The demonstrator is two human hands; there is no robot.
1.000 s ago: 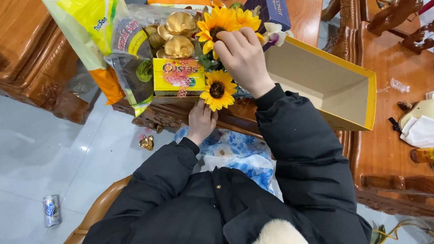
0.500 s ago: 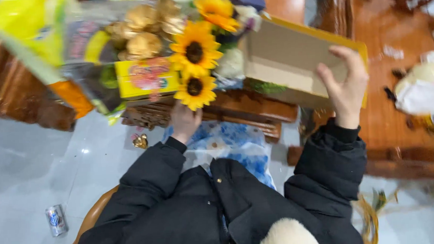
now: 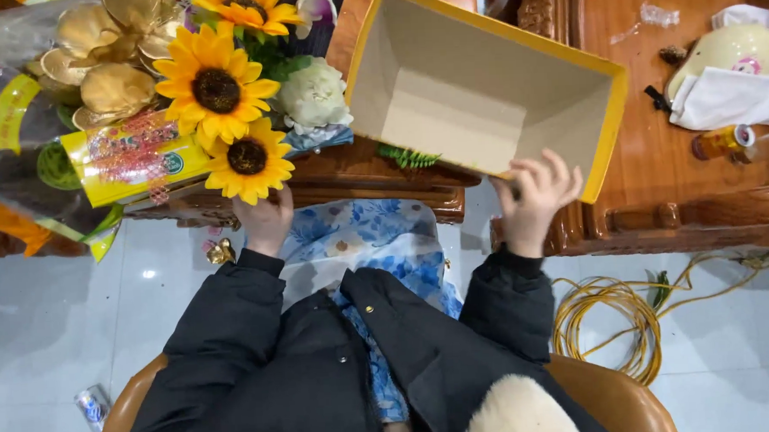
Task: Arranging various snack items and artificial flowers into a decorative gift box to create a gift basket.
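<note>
Gripping the near rim of the yellow box with my right hand, fingers curled over its edge, I tip its open mouth toward me above the wooden surface. My left hand presses against the sunflower bouquet from below; I cannot tell its grip.

Right hand off sunflowers: a second ago on blooms, half a second ago on far right edge of yellow box, now at near rim, fingers curled over edge. Box swings: open side turned toward camera, pale inside fully in view, bottom corner lifted over desk edge. Head view shifts left to right; yellow cable coil on floor now in frame.
</note>
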